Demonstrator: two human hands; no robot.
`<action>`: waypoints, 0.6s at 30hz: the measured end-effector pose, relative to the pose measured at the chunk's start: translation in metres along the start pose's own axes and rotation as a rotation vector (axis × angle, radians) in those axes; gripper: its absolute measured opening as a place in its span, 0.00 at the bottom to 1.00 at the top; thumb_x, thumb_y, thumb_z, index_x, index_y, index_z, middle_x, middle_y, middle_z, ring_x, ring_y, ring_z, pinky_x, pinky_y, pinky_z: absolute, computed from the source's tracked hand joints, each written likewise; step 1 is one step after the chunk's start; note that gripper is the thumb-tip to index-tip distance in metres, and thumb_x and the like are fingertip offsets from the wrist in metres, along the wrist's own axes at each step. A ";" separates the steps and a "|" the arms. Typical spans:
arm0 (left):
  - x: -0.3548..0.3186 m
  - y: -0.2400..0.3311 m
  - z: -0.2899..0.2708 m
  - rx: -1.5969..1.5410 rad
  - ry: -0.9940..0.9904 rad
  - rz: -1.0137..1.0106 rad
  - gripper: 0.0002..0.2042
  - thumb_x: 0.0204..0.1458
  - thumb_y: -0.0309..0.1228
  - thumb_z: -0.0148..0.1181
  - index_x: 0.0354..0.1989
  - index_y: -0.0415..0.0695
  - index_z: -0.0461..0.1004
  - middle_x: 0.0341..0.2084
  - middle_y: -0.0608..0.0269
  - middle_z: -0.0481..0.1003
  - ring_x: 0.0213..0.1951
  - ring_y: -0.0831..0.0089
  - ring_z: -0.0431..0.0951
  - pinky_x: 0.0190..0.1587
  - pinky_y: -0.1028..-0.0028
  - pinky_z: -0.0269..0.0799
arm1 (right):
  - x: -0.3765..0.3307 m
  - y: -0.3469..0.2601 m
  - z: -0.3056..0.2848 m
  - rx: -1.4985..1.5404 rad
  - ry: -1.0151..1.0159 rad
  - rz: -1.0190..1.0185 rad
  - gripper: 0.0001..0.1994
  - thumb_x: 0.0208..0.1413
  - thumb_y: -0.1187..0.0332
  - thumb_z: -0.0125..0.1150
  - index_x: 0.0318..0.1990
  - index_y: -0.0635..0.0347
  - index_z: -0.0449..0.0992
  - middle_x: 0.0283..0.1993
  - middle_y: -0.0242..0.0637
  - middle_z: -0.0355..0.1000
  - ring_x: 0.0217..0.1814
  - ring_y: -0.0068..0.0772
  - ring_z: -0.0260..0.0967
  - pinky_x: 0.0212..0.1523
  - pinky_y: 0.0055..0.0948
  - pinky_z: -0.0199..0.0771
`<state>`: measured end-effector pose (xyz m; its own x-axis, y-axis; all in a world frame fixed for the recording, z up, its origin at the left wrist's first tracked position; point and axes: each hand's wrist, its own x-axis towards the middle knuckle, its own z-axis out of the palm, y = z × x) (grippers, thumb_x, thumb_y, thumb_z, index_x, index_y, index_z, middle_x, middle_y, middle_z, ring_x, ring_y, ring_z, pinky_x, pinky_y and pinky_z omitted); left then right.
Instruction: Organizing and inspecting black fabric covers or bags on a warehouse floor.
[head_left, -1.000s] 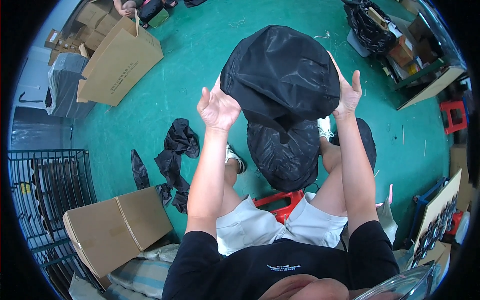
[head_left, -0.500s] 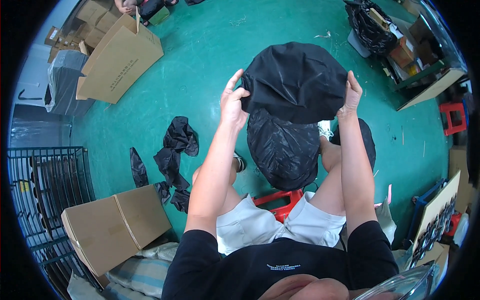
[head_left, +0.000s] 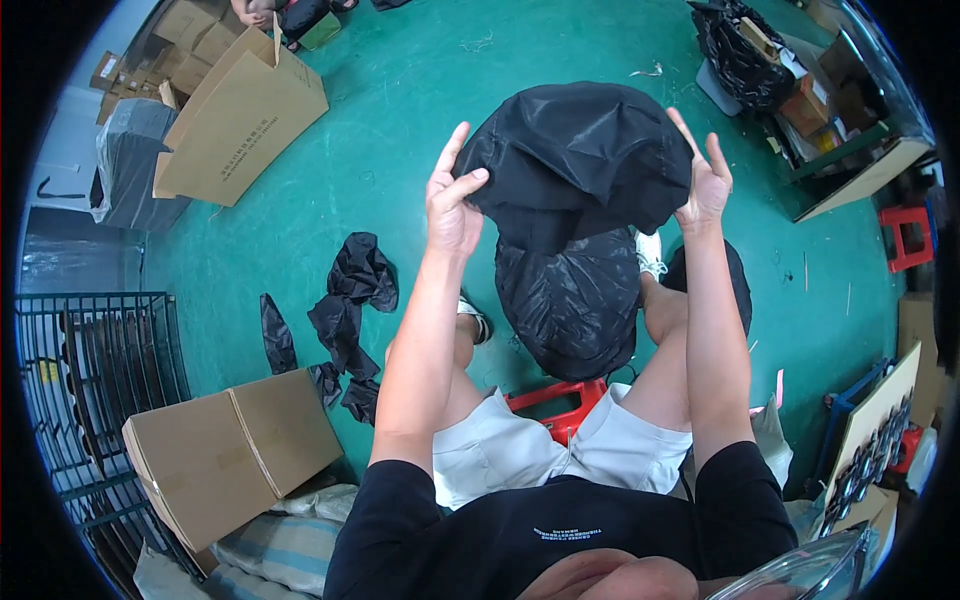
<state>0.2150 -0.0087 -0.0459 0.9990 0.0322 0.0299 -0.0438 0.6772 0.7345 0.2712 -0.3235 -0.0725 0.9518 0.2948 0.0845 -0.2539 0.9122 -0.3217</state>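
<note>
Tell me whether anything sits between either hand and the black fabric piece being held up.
Nothing visible does. The left hand grips the left edge of the black fabric piece directly, and the right hand presses flat against its right edge. The black bag sits below the fabric, between the knees, not between hands and fabric.

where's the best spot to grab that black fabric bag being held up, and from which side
Probably by its two outer edges, one from each side. The black fabric bag is limp and spread wide above the knees, so a single grip would let it sag. The left hand pinches its left edge, and the right hand supports the right edge, fingers spread.
</note>
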 end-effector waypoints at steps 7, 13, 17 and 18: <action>-0.002 0.002 -0.001 -0.040 -0.010 0.003 0.35 0.48 0.15 0.53 0.68 0.38 0.51 0.52 0.49 0.72 0.48 0.64 0.77 0.54 0.67 0.74 | -0.001 -0.008 0.009 0.040 -0.084 -0.030 0.40 0.62 0.45 0.46 0.69 0.71 0.47 0.67 0.59 0.57 0.66 0.57 0.59 0.68 0.50 0.54; 0.007 -0.013 -0.007 -0.184 0.129 -0.023 0.34 0.49 0.15 0.54 0.67 0.41 0.54 0.49 0.48 0.73 0.48 0.64 0.78 0.51 0.65 0.77 | 0.014 0.008 -0.032 -0.078 0.458 0.432 0.34 0.63 0.47 0.47 0.62 0.72 0.59 0.61 0.59 0.64 0.63 0.55 0.63 0.65 0.51 0.60; 0.008 -0.012 -0.017 -0.106 0.215 0.036 0.28 0.51 0.15 0.52 0.63 0.42 0.59 0.45 0.51 0.76 0.43 0.67 0.80 0.45 0.67 0.80 | 0.012 0.031 0.008 -0.054 0.170 0.239 0.22 0.64 0.55 0.49 0.53 0.66 0.69 0.53 0.51 0.72 0.55 0.47 0.71 0.59 0.44 0.70; 0.009 -0.013 -0.014 -0.133 0.195 0.023 0.26 0.52 0.15 0.51 0.62 0.42 0.60 0.44 0.52 0.76 0.41 0.68 0.81 0.43 0.69 0.81 | 0.013 0.032 0.004 -0.209 0.274 0.203 0.19 0.62 0.59 0.52 0.52 0.66 0.70 0.51 0.50 0.73 0.52 0.45 0.73 0.57 0.41 0.72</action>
<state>0.2247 -0.0068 -0.0649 0.9788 0.1815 -0.0952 -0.0797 0.7650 0.6391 0.2750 -0.2892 -0.0785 0.9035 0.3511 -0.2459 -0.4284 0.7571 -0.4931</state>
